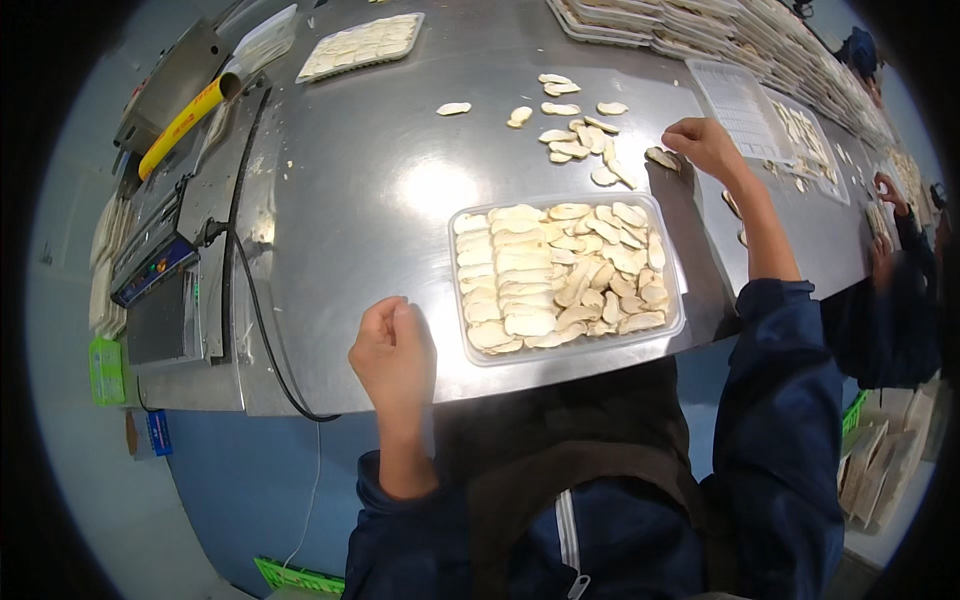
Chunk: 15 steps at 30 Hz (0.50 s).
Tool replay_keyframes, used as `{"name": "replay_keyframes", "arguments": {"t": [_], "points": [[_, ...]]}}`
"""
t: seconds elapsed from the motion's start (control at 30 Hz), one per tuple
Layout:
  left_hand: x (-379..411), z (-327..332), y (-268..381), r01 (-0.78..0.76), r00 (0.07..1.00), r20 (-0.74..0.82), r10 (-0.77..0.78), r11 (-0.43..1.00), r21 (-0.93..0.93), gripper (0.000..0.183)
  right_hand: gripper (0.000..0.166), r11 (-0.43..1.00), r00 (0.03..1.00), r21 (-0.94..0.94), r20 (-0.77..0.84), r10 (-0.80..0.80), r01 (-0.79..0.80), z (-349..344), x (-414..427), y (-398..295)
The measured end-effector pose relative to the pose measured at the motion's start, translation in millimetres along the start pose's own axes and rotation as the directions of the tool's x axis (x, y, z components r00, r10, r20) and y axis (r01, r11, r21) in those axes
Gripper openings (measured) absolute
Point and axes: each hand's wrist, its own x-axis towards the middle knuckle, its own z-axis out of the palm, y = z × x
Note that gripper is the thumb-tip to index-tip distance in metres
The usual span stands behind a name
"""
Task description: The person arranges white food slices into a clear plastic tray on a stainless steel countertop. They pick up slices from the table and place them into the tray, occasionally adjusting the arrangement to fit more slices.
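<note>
A clear plastic tray (678,300) of pale sliced pieces, possibly mushroom, lies before me near the table's front edge. Its left part holds slices in neat overlapping columns; its right part holds them loosely mixed. My left hand (386,349) rests left of the tray, fingers curled, with nothing visible in it. Beyond the tray's right corner is my right hand (694,146), thumb and fingers bent together; whether a slice is between them I cannot tell. Just below its fingertips lies a darker slice (662,158). Loose slices (592,139) are scattered behind the tray.
A filled tray (360,46) lies at the back left. Stacked filled trays (720,37) and an empty clear tray (742,109) are at the right, where another person's hands (889,193) work. At the left are a scale-like device (161,307) and a black cable (259,337).
</note>
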Motion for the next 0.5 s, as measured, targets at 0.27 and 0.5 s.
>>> {"name": "replay_keyframes", "arguments": {"t": [0.27, 0.5], "points": [[3, 1, -5, -0.025, 0.999, 0.022, 0.025, 1.0, -0.005, 0.018, 0.036, 0.932, 0.972, -0.326, -0.112, -0.206, 0.16, 6, -31, 2], [5, 0, -8, -0.093, 0.996, 0.019, 0.093, 0.995, 0.024, 0.017, 0.023, 0.911, 0.971, -0.372, -0.082, -0.224, 0.179, 8, -33, 0]]}}
